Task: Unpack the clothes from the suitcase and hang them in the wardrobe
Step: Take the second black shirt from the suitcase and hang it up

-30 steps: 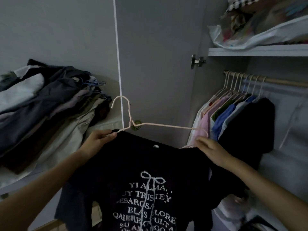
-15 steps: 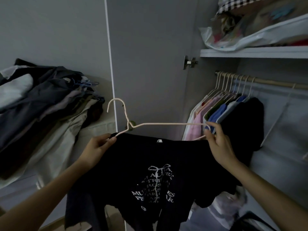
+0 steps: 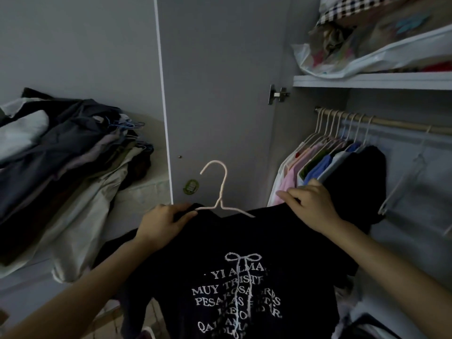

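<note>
A black t-shirt [image 3: 234, 270] with white lettering and a bow print hangs in front of me on a pale wire hanger [image 3: 217, 192], whose hook stands upright. My left hand [image 3: 163, 223] grips the shirt's left shoulder at the hanger's end. My right hand [image 3: 308, 206] holds the right shoulder, where the fabric covers the hanger's arm. The wardrobe rail [image 3: 381, 122] at the right carries several hung clothes [image 3: 327, 162] in pink, blue, white and black.
The open wardrobe door [image 3: 220, 94] stands straight ahead. A heap of dark and pale clothes [image 3: 63, 162] with hangers lies at the left. A shelf [image 3: 371, 79] above the rail holds bagged items. An empty hanger [image 3: 406, 174] hangs further right on the rail.
The shirt's right shoulder has gone over the hanger's right arm, which was bare before. My right hand moved from the hanger's tip onto the fabric. The hanger's hook now stands upright.
</note>
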